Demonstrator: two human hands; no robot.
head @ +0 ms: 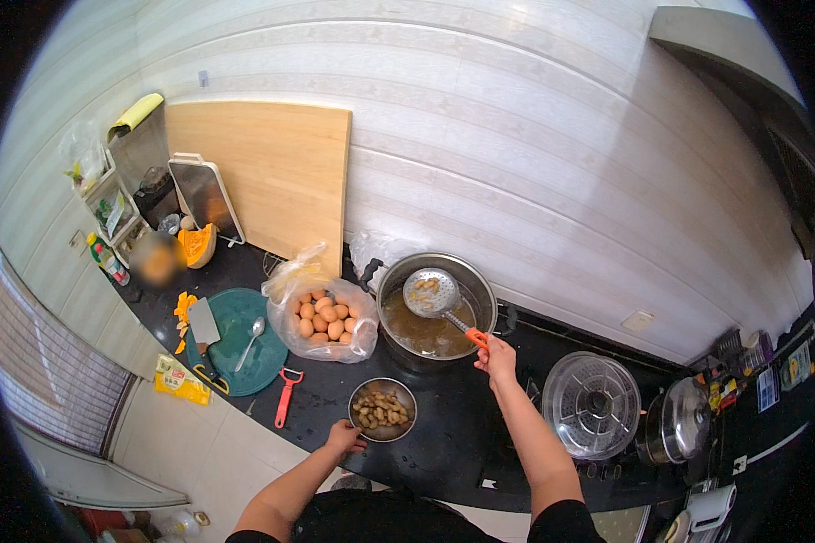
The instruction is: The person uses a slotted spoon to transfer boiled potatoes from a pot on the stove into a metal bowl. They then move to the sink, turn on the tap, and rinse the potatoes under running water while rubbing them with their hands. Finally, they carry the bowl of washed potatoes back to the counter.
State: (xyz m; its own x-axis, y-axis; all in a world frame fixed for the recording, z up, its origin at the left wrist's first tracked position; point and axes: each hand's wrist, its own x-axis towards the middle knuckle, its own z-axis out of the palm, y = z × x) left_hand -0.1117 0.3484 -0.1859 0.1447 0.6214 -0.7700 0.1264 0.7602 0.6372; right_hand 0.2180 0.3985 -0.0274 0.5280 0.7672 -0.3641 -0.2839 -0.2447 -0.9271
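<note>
My right hand grips the orange handle of a perforated metal skimmer. A few peanuts in their shells lie in the skimmer's head, which is over the large steel pot. Brownish liquid fills the lower part of that pot. My left hand holds the lower left rim of a small metal bowl on the black counter. Inside the bowl is a heap of unshelled peanuts.
Left of the pot stands a plastic bag of brown eggs. A red peeler lies beside a green cutting board bearing a cleaver and a spoon. On the right are a clear-lidded steamer and a lidded pot.
</note>
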